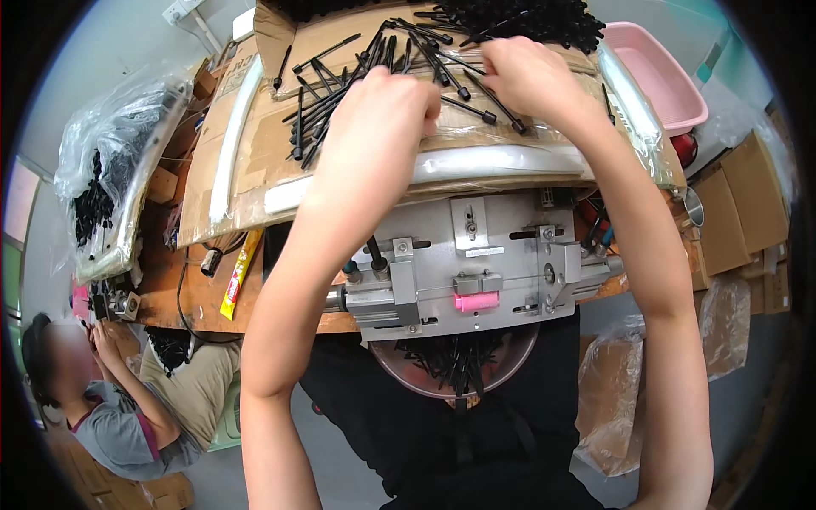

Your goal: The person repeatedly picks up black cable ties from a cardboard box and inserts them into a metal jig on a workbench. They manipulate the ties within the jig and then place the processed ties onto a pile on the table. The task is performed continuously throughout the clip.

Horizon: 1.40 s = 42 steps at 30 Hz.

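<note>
Slim black rods (323, 106), each with a thicker collar at one end, lie in a loose heap on a cardboard sheet (242, 174). My left hand (382, 106) is over the heap's right part, its fingers curled downward; whatever they grip is hidden by the hand. To its right, my right hand (523, 76) has thumb and fingers pinched at the end of a black rod (501, 104). Nearer my body is a metal fixture (433, 221) with clamp blocks and a pink cylindrical piece (476, 302); neither hand touches it.
Below the fixture, a round bowl (531, 348) holds more rods. A pink tub (654, 76) stands at far right, near cardboard boxes (739, 204). A yellow packet (241, 276) lies on the wooden table (170, 310). Another person (127, 408) sits at lower left.
</note>
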Tool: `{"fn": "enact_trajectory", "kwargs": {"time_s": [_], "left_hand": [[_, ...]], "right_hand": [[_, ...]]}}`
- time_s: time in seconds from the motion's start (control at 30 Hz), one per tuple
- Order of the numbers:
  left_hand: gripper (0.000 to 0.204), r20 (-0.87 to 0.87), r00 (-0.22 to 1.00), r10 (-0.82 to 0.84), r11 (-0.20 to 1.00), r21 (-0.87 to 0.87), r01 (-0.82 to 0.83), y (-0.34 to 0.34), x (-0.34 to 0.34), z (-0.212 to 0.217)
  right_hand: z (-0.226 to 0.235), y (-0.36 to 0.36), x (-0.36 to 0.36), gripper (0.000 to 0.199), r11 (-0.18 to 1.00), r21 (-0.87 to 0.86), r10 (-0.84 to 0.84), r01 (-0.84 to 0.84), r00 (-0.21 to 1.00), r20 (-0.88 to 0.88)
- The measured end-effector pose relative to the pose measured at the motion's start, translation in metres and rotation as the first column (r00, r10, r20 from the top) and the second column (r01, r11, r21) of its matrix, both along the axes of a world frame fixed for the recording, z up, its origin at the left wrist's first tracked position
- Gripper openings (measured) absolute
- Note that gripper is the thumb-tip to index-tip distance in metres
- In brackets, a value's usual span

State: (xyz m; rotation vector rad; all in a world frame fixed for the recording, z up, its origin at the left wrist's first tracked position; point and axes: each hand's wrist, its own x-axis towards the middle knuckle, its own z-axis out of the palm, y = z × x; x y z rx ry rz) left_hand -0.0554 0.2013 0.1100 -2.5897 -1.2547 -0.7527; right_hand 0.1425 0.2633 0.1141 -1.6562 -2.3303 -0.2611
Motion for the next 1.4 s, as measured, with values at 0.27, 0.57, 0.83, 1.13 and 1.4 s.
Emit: {"fn": "enact_trajectory", "kwargs": {"time_s": [0.27, 0.57, 0.83, 1.13, 1.4], "left_hand": [[0.033, 0.356, 0.934, -0.017, 1.0, -0.012, 0.023, -0.081, -0.004, -0.016], [0.067, 0.081, 0.987, 0.142, 0.96, -0.253, -0.117, -0.204, 0.047, -0.114], [0.069, 0.04, 0.99, 0.132, 0.962, -0.247, -0.118, -0.195, 0.057, -0.116], [0.071, 0.14, 0.973, 0.181, 0.906, -0.408, -0.109, -0.204, 0.045, -0.094], [0.073, 0.275, 0.932, 0.238, 0.885, -0.457, -0.092, -0.217, 0.02, -0.087]], "right_hand": [[0.011, -0.041, 0.066, 0.026, 0.935, 0.21, 0.349, -0.286, 0.849, -0.397], [-0.01, -0.162, 0.073, 0.022, 0.958, 0.126, 0.206, -0.258, 0.312, -0.927], [-0.04, -0.212, 0.057, 0.015, 0.988, 0.153, 0.156, -0.033, 0.288, -0.945], [-0.121, -0.26, 0.012, 0.064, 0.961, 0.126, 0.266, -0.245, 0.704, -0.658], [-0.136, -0.251, -0.01, 0.069, 0.954, -0.015, 0.219, -0.3, 0.727, -0.65]]}}
